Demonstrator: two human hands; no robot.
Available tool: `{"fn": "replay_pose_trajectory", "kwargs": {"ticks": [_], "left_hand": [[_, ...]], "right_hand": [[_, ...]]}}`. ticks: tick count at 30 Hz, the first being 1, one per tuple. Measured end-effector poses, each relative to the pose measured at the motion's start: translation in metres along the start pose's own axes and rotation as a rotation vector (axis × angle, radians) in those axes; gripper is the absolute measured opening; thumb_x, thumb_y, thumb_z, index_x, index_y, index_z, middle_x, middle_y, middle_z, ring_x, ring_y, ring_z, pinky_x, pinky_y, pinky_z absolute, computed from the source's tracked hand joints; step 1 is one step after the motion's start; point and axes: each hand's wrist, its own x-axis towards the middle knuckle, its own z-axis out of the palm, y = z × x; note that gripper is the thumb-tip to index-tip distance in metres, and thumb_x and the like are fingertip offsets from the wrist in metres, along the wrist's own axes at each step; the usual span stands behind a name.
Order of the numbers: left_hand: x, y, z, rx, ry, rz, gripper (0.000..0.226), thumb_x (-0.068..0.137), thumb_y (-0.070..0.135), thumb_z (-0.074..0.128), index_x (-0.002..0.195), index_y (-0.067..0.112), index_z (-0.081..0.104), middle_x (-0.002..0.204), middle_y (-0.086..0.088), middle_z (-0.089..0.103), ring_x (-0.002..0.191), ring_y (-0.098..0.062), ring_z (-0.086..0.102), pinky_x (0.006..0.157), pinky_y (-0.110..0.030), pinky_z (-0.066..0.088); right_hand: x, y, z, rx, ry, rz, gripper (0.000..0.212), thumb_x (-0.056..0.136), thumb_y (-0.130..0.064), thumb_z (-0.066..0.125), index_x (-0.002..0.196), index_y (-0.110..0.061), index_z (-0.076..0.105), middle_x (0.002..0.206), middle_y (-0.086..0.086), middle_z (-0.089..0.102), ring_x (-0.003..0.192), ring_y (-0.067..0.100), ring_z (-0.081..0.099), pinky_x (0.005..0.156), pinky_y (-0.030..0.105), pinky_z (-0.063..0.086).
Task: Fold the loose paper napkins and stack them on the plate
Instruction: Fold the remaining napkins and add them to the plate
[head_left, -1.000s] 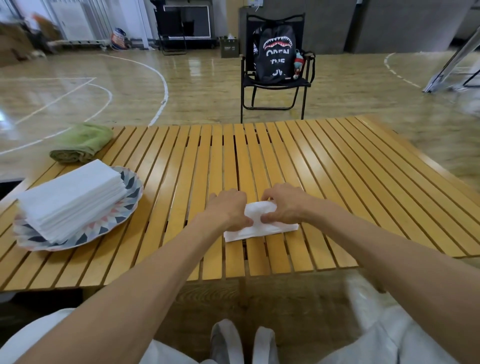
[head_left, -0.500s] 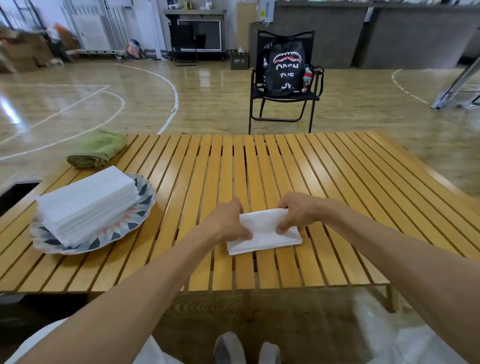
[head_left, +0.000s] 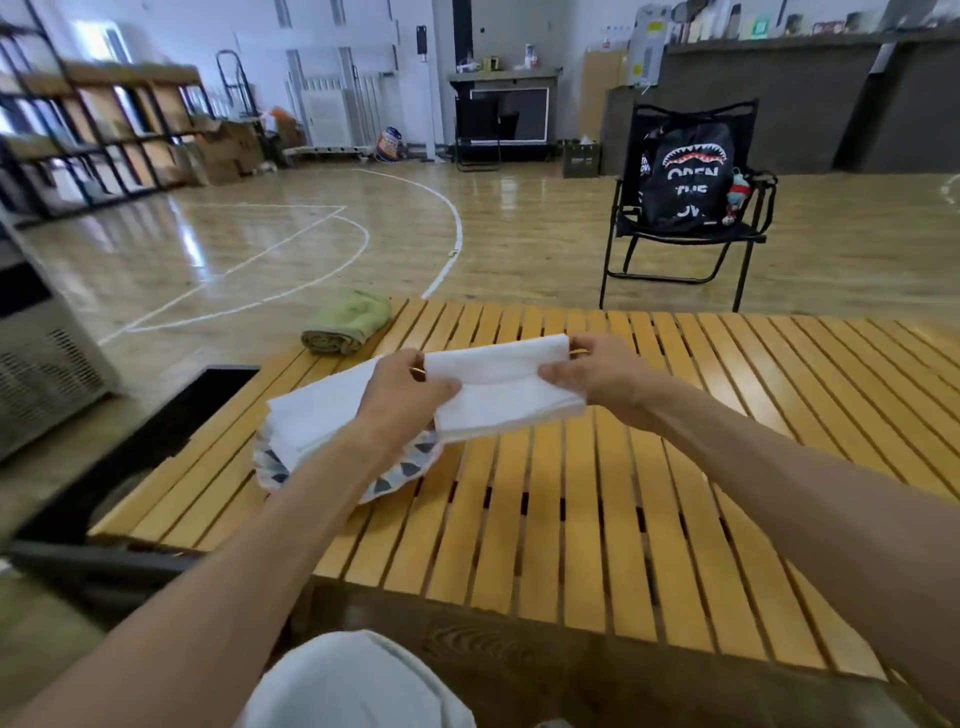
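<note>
A folded white paper napkin (head_left: 501, 387) hangs in the air above the slatted wooden table (head_left: 597, 499), held at both ends. My left hand (head_left: 402, 389) pinches its left end and my right hand (head_left: 592, 376) pinches its right end. Just left of and below the napkin stands a patterned plate (head_left: 400, 473) bearing a stack of folded white napkins (head_left: 317, 415). My left forearm hides part of the plate and stack.
A rolled green towel (head_left: 350, 325) lies at the table's far left corner. Beyond the table stands a black folding chair (head_left: 685, 244) with a black bag on it. A grey appliance (head_left: 41, 364) sits on the floor at left.
Both hands have lifted the folded napkin off the table and carried it left toward the plate. The view has swung left and up with them.
</note>
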Motion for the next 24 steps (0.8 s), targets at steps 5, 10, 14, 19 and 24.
{"fn": "replay_pose_trajectory", "kwargs": {"ticks": [5,10,14,19,24], "left_hand": [[0.015,-0.018,-0.073,-0.068,0.225,-0.066,0.022,0.084,0.014,0.076,0.103,0.010,0.067,0.101,-0.006,0.070,0.096,-0.025,0.067,0.090,-0.048,0.056],[0.023,-0.043,-0.113,-0.026,0.364,-0.114,0.019,0.082,0.016,0.076,0.091,0.020,0.059,0.100,-0.008,0.067,0.096,-0.029,0.064,0.090,-0.051,0.055],[0.027,-0.058,-0.121,0.032,0.408,-0.125,0.029,0.081,0.013,0.073,0.104,0.016,0.056,0.098,-0.006,0.062,0.092,-0.027,0.063,0.085,-0.049,0.057],[0.030,-0.072,-0.118,0.076,0.423,-0.126,0.038,0.087,0.013,0.070,0.121,0.014,0.052,0.105,-0.003,0.057,0.083,-0.014,0.055,0.058,-0.023,0.041],[0.033,-0.079,-0.117,0.118,0.430,-0.115,0.042,0.088,0.014,0.070,0.124,0.015,0.050,0.102,-0.002,0.057,0.091,-0.019,0.057,0.059,-0.023,0.039]], "right_hand": [[0.045,-0.046,0.081,0.121,-0.003,-0.066,0.027,0.084,-0.010,0.078,0.110,-0.007,0.068,0.103,0.012,0.071,0.084,0.025,0.068,0.070,0.033,0.058],[0.071,-0.062,0.146,0.053,-0.024,-0.084,0.024,0.086,-0.013,0.078,0.108,-0.010,0.069,0.097,0.005,0.070,0.081,0.018,0.067,0.058,0.022,0.050],[0.086,-0.052,0.171,-0.048,-0.007,-0.089,0.020,0.086,-0.019,0.078,0.103,-0.015,0.068,0.098,0.004,0.069,0.085,0.020,0.067,0.061,0.026,0.050],[0.094,-0.044,0.184,-0.127,0.019,-0.093,0.032,0.087,-0.022,0.076,0.116,-0.016,0.064,0.106,0.004,0.064,0.095,0.023,0.063,0.074,0.032,0.051],[0.098,-0.039,0.189,-0.180,0.057,-0.153,0.039,0.088,-0.023,0.074,0.124,-0.014,0.062,0.114,0.003,0.059,0.101,0.019,0.057,0.081,0.027,0.045]]}}
